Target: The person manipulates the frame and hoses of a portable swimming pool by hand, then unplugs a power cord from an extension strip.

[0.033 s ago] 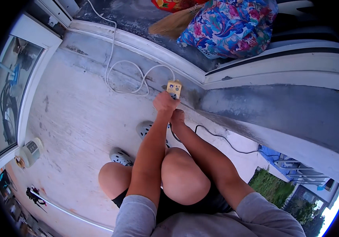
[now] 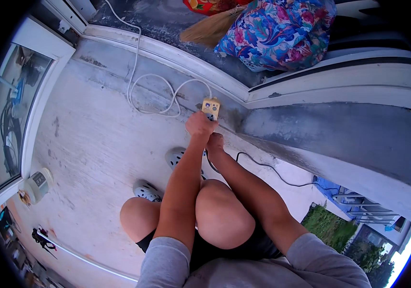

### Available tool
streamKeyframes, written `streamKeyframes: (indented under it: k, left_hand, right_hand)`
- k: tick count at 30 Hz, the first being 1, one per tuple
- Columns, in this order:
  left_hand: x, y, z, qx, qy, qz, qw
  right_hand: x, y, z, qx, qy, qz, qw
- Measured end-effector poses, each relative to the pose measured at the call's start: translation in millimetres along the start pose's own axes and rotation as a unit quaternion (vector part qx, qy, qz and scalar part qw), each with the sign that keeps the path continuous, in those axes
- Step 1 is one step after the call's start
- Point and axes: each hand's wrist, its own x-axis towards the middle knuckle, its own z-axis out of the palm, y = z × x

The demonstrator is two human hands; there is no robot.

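Note:
A yellowish power strip (image 2: 211,105) with sockets on its face lies at the foot of the pale door sill. My left hand (image 2: 199,124) is closed around its near end and covers part of it. Just below, my right hand (image 2: 215,142) is closed, its fingers curled close to the strip's near end. A black cord (image 2: 270,168) comes out beneath the right hand, loops, and runs off to the right. What sits inside the right hand is hidden. From the strip's far end a white cord (image 2: 173,91) leads away, looping on the floor to the left.
Beyond the sill are a blue floral bag (image 2: 277,36) and a straw broom (image 2: 210,30). A glass-paned door (image 2: 47,91) and a whitish tub (image 2: 37,186) stand at the left. My grey clogs (image 2: 146,190) are on the floor. Grass (image 2: 328,223) shows at lower right.

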Motion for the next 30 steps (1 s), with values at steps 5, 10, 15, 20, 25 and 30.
streamKeyframes:
  k: [5, 10, 15, 20, 25, 30]
  left_hand:
    - [-0.4, 2.6, 13.3, -0.024, 0.021, 0.0, 0.999]
    - [-0.6, 5.6, 16.9, -0.032, 0.0, -0.008, 0.999]
    - [2.7, 6.7, 19.9, -0.05, -0.007, -0.009, 0.999]
    - [1.7, -5.6, 9.0, -0.033, -0.004, -0.023, 0.999]
    - [3.0, 12.9, 16.7, -0.035, -0.027, -0.011, 0.999]
    - [-2.4, -8.0, 9.5, -0.041, -0.059, -0.007, 0.997]
  right_hand:
    - [0.3, -1.3, 2.0, -0.056, 0.0, 0.004, 0.998]
    - [4.7, -1.0, 14.1, -0.017, 0.012, 0.026, 0.999]
    - [9.3, -3.5, 23.2, -0.026, 0.063, 0.055, 0.996]
    - [-12.9, -25.5, 8.0, -0.07, 0.088, -0.009, 0.994]
    - [-23.5, -2.6, 22.7, 0.086, 0.049, 0.0, 0.995]
    - [-74.1, 29.0, 13.8, 0.68, -0.148, 0.16, 0.7]
